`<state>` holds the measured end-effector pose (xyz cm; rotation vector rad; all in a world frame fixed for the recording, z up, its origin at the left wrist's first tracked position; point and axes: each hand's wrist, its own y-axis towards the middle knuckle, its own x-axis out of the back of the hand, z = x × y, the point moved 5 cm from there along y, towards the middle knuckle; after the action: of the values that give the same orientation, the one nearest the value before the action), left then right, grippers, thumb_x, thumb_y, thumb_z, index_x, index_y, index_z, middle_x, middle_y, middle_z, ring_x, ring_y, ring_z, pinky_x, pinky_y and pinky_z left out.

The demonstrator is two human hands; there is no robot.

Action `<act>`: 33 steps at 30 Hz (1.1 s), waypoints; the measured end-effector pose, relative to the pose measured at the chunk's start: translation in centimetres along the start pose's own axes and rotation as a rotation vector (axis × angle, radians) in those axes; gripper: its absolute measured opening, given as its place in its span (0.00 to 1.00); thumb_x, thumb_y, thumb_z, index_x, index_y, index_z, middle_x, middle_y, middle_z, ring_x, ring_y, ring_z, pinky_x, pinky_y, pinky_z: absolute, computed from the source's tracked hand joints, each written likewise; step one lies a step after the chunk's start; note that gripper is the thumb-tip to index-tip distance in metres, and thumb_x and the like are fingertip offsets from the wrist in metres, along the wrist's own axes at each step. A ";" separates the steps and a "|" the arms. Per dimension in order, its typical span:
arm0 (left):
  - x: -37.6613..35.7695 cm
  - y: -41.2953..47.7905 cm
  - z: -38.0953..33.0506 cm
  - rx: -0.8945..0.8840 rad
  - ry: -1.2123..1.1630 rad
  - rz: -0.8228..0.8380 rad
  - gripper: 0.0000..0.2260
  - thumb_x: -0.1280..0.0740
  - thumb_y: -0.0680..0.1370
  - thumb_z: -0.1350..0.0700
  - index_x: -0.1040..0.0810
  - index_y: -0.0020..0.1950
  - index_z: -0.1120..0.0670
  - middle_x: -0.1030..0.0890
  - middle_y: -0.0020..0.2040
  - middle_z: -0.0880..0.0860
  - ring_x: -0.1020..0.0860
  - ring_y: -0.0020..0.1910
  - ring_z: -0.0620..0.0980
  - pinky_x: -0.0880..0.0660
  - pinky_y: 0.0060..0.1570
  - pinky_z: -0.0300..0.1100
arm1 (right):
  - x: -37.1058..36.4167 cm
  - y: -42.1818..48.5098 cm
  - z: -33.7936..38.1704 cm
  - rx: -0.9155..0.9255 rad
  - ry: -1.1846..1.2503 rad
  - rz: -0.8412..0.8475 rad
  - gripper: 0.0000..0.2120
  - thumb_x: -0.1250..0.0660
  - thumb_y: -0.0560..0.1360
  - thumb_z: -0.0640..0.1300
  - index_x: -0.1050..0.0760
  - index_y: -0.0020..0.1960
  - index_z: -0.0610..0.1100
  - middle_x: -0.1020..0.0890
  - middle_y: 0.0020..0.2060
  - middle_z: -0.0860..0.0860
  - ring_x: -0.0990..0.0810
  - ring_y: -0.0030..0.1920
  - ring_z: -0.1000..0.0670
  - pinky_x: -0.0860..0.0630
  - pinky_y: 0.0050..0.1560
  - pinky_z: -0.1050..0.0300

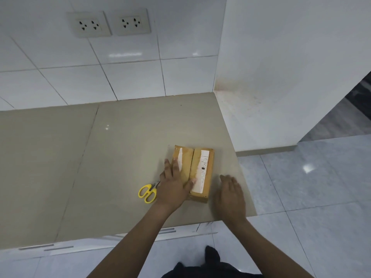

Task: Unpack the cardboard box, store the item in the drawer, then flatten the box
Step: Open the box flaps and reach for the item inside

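A small brown cardboard box (197,169) with white labels lies on the beige countertop (120,157) near its right front corner. Its top flaps meet along a middle seam. My left hand (174,187) rests flat on the box's left flap, fingers spread, thumb at the seam. My right hand (230,195) hovers flat just right of the box, fingers together and extended, not touching it as far as I can tell. Drawer fronts (166,230) with grey handles show below the counter's front edge.
Yellow-handled scissors (148,192) lie on the counter just left of my left hand, blades partly hidden under it. A white tiled wall with two sockets (109,24) stands behind. A white wall panel (281,77) bounds the counter's right side.
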<state>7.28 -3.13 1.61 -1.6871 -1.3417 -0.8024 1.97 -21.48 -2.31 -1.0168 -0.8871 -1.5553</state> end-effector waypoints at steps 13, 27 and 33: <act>5.2 -1.0 2.2 0.030 -0.417 -0.234 0.15 0.49 0.82 0.53 0.23 0.54 0.53 0.19 0.39 0.56 0.22 0.39 0.57 0.24 0.40 0.49 | 2.6 0.5 8.5 0.083 0.250 0.092 0.34 0.34 0.74 0.52 0.46 0.74 0.48 0.51 0.77 0.45 0.44 0.73 0.40 0.32 0.67 0.47; 2.3 -0.9 7.2 -0.241 -0.098 -0.027 0.30 0.38 0.79 0.62 0.48 0.78 0.51 0.45 0.78 0.50 0.46 0.77 0.50 0.46 0.71 0.38 | 4.5 4.5 4.3 0.177 0.090 0.058 0.16 0.39 0.77 0.36 0.28 0.63 0.48 0.32 0.69 0.41 0.26 0.60 0.36 0.26 0.55 0.45; 3.5 -0.1 6.7 -0.034 -0.647 -0.013 0.16 0.43 0.82 0.57 0.27 0.69 0.50 0.25 0.66 0.46 0.28 0.68 0.46 0.35 0.68 0.35 | 4.4 5.3 6.0 0.256 0.235 0.196 0.11 0.46 0.81 0.50 0.26 0.53 0.50 0.25 0.57 0.49 0.25 0.54 0.45 0.28 0.52 0.50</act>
<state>7.92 4.41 1.56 -2.0617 -1.7657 -0.2806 7.70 -18.59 4.23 -0.6995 -0.7742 -1.3257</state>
